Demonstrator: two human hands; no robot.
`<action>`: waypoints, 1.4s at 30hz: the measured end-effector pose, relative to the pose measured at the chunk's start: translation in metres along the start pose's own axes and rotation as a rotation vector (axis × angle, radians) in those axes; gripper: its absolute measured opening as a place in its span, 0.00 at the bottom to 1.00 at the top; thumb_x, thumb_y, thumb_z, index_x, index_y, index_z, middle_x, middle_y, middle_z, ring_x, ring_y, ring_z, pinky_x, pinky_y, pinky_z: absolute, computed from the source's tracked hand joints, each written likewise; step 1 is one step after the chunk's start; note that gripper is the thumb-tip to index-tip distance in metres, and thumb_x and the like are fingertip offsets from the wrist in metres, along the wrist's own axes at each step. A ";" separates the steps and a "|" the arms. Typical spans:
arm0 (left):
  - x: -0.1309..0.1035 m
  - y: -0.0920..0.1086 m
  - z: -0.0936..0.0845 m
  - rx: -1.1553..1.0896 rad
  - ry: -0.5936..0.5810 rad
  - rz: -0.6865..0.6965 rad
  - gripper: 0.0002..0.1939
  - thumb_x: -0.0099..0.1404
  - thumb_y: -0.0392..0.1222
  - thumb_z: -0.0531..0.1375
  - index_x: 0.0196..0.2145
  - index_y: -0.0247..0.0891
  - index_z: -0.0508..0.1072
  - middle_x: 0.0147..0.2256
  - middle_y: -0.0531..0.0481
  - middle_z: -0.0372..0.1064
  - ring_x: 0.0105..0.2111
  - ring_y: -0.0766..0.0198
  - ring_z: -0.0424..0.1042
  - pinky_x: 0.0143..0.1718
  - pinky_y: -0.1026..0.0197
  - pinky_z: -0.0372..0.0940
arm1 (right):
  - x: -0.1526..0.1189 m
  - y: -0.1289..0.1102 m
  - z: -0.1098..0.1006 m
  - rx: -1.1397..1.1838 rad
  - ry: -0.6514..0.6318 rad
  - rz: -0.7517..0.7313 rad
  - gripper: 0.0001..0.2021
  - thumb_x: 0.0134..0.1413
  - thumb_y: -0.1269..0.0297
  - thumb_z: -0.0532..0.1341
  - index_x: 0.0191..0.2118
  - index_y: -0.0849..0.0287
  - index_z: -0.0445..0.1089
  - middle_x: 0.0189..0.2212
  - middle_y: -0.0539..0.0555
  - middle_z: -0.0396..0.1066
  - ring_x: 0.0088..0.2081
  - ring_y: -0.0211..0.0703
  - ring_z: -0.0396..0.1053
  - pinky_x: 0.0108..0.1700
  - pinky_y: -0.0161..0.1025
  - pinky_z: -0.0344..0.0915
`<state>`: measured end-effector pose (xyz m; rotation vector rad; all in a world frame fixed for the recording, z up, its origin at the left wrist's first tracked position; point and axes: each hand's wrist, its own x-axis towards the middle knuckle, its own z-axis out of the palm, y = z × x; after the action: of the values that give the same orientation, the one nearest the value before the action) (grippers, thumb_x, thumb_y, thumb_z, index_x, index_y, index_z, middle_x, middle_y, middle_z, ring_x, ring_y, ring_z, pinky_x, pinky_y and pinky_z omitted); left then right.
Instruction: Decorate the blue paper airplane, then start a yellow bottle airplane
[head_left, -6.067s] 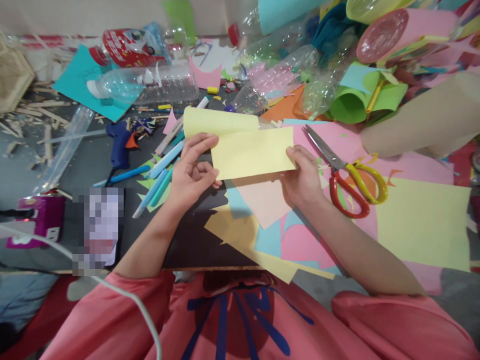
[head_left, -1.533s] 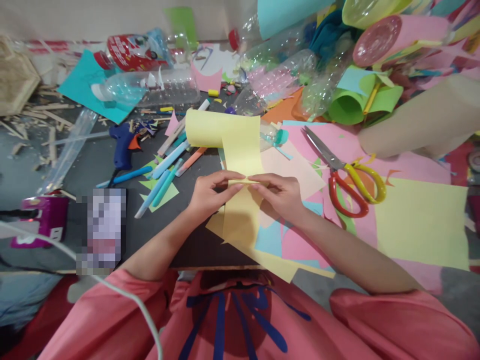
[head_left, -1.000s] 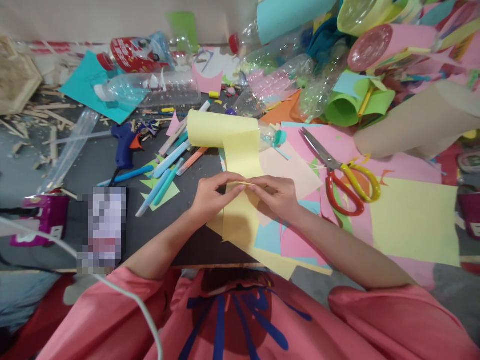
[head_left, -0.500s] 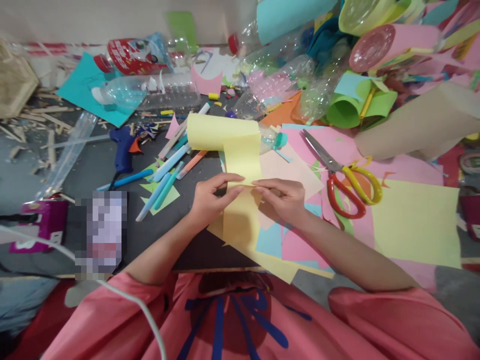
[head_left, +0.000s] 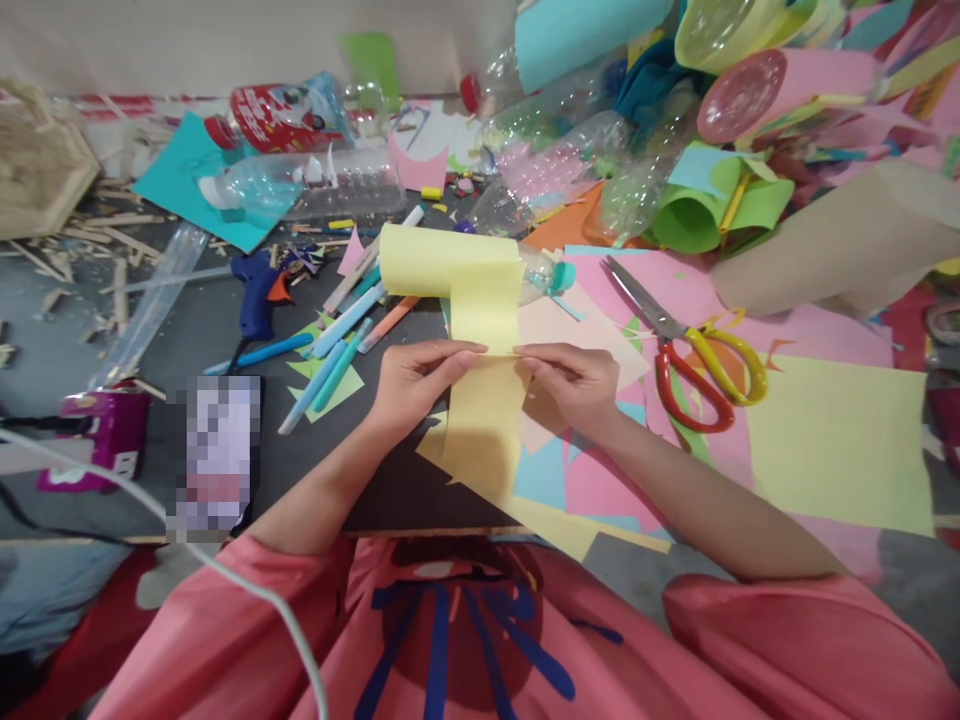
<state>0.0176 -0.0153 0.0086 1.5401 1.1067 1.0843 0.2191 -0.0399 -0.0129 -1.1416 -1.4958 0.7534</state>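
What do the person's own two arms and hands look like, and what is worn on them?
Both hands are bare: the left and the right show no gloves or rings. The forearms are uncovered, with no watch or bracelet visible. Loose, plain pinkish-red sleeves cover the upper arms.

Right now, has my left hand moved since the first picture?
Yes. Judged against the teal marker, your left hand has shifted rightward and closer to your body.

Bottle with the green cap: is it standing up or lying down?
Lying on its side: the bottle has its green cap pointing sideways, and its yellow paper wrap stretches lengthwise across the table.
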 end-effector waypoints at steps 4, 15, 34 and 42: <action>-0.003 0.017 -0.002 0.026 0.000 0.000 0.10 0.61 0.50 0.67 0.31 0.43 0.85 0.32 0.49 0.83 0.33 0.60 0.81 0.32 0.64 0.73 | 0.001 -0.001 -0.004 0.037 -0.055 -0.005 0.18 0.60 0.43 0.62 0.36 0.49 0.83 0.29 0.51 0.82 0.28 0.42 0.79 0.31 0.38 0.76; -0.016 0.013 -0.006 0.010 -0.045 -0.143 0.08 0.60 0.42 0.66 0.36 0.37 0.81 0.25 0.52 0.76 0.19 0.71 0.69 0.19 0.70 0.61 | 0.009 0.005 -0.001 0.157 -0.227 0.153 0.19 0.60 0.44 0.63 0.45 0.53 0.78 0.43 0.55 0.80 0.31 0.38 0.74 0.32 0.38 0.73; -0.015 -0.017 0.003 -0.276 0.007 -0.291 0.17 0.54 0.50 0.72 0.36 0.36 0.78 0.34 0.46 0.81 0.36 0.56 0.81 0.38 0.59 0.77 | -0.001 0.016 0.004 0.158 -0.205 0.126 0.30 0.61 0.56 0.64 0.67 0.41 0.57 0.57 0.55 0.72 0.31 0.35 0.73 0.35 0.37 0.75; -0.009 -0.010 0.004 -0.286 0.103 -0.343 0.18 0.41 0.50 0.77 0.26 0.36 0.81 0.29 0.47 0.81 0.38 0.48 0.81 0.36 0.53 0.78 | 0.005 0.017 0.005 0.236 -0.340 0.260 0.13 0.59 0.52 0.64 0.40 0.55 0.79 0.35 0.54 0.80 0.38 0.45 0.78 0.39 0.42 0.75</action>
<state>0.0179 -0.0226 -0.0025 1.0370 1.1769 1.0403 0.2188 -0.0290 -0.0274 -1.0747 -1.4974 1.3207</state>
